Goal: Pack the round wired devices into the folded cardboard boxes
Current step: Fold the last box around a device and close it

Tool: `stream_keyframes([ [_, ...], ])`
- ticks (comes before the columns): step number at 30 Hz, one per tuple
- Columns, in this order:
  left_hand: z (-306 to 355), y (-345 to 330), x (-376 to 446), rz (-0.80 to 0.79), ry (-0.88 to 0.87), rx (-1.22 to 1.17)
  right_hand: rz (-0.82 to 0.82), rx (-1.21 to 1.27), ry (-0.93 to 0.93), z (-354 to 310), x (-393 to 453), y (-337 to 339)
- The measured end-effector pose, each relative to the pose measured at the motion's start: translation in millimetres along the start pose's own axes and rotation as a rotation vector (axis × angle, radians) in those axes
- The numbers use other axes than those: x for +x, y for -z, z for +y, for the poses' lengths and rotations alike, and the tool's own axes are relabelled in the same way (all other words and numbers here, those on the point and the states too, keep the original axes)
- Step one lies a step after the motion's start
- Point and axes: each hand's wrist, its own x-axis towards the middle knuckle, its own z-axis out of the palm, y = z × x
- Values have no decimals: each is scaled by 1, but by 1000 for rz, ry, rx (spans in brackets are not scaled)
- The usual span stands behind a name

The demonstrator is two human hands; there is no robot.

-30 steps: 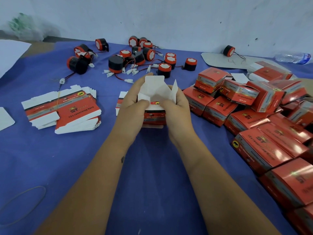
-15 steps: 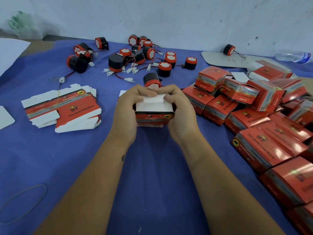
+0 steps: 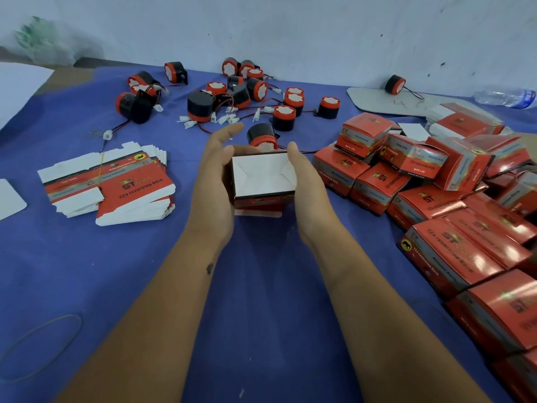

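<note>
Steadying the box [image 3: 263, 177] between flat palms, left hand [image 3: 215, 181] and right hand [image 3: 308, 184] square it (flaps folded, white end up).

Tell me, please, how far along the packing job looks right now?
Done: a heap of closed boxes on the right. In hand: the left hand and right hand hold one box, end flaps folded shut. Left: many loose devices and a stack of flat boxes.
</note>
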Motion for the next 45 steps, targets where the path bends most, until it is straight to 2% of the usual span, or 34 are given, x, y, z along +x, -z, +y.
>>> stream_keyframes([
  [2,1,-1,0,23,-78,28,15,-165,-20,0,2,0],
  [5,2,-8,0,89,-150,237,-27,-48,155,2,-5,-2],
  [7,2,-6,0,111,-32,308,-4,-19,369,3,-10,-2],
  [10,2,6,2,-72,308,239,-35,29,542,6,-12,-1],
  [11,2,9,3,-85,341,240,-47,38,548,8,-11,-1],
  [13,1,12,9,46,265,202,-18,35,534,9,-8,-1],
  [16,-2,17,18,336,130,72,199,-104,488,10,7,-3],
  [18,-6,21,21,438,68,79,314,-245,435,8,25,-4],
  [22,-13,19,23,453,-17,159,334,-577,336,4,63,-15],
  [29,-20,22,29,479,-11,218,435,-863,244,12,109,-39],
  [31,-20,23,30,506,-10,229,469,-802,327,14,110,-41],
  [34,-18,24,29,550,-12,274,494,-460,587,14,98,-45],
  [36,-17,24,28,548,-30,328,549,-309,773,13,82,-46],
  [38,-16,24,27,505,-54,397,564,-260,898,12,66,-45],
  [42,-15,22,21,333,-59,532,545,-343,1003,10,35,-36],
  [45,-14,21,15,189,-51,611,470,-517,1086,15,16,-29],
])
